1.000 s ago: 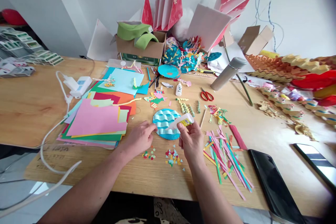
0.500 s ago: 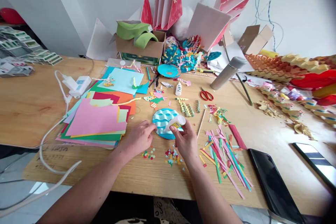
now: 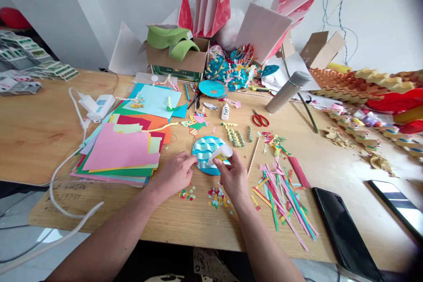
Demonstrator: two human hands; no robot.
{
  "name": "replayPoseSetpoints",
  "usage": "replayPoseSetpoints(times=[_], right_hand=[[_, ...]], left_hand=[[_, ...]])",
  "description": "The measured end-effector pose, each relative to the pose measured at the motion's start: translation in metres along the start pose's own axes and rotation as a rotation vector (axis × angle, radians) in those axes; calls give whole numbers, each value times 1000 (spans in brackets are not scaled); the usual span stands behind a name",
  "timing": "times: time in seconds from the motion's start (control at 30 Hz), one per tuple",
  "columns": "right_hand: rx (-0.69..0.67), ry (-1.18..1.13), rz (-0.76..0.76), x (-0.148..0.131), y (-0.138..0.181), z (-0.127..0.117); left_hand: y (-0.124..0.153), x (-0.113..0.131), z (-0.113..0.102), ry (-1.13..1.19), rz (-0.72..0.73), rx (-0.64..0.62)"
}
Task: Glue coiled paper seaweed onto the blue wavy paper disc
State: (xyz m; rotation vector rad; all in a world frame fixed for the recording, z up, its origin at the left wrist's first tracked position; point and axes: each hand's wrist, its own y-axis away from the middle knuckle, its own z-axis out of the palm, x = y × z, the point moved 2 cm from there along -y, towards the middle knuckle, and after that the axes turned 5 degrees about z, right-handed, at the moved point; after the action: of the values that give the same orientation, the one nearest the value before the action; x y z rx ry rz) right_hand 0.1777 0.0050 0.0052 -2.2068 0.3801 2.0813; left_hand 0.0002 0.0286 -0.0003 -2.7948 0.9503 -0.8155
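A round blue paper disc (image 3: 209,142) with pale wavy paper strips across it lies flat on the table. My left hand (image 3: 180,172) is closed, with its fingertips gripping the disc's left edge. In my right hand (image 3: 235,176) is a white glue bottle (image 3: 223,153) with a yellow label, tilted so its nozzle points down and left, low over the disc. Whether the nozzle touches a strip I cannot tell. Small round paper dots (image 3: 187,194) and cut paper bits (image 3: 218,198) lie just in front of the disc.
Coloured paper sheets (image 3: 119,150) are stacked at left beside a white cable (image 3: 54,185). Right of my hands lie paper strips (image 3: 287,198) and a black phone (image 3: 343,229). Behind are curled paper pieces (image 3: 234,136), paper fish (image 3: 198,120), a second white bottle (image 3: 225,111) and red-handled scissors (image 3: 260,119).
Hardly anything differs. The glue bottle has shifted very slightly in my right hand, while my left hand stays at the disc's edge.
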Motion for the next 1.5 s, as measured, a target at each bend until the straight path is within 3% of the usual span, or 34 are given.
replayPoseSetpoints(times=[1.5], right_hand=[[-26, 182, -79, 4, -1, 2]], left_hand=[[1, -1, 1, 13, -22, -30]])
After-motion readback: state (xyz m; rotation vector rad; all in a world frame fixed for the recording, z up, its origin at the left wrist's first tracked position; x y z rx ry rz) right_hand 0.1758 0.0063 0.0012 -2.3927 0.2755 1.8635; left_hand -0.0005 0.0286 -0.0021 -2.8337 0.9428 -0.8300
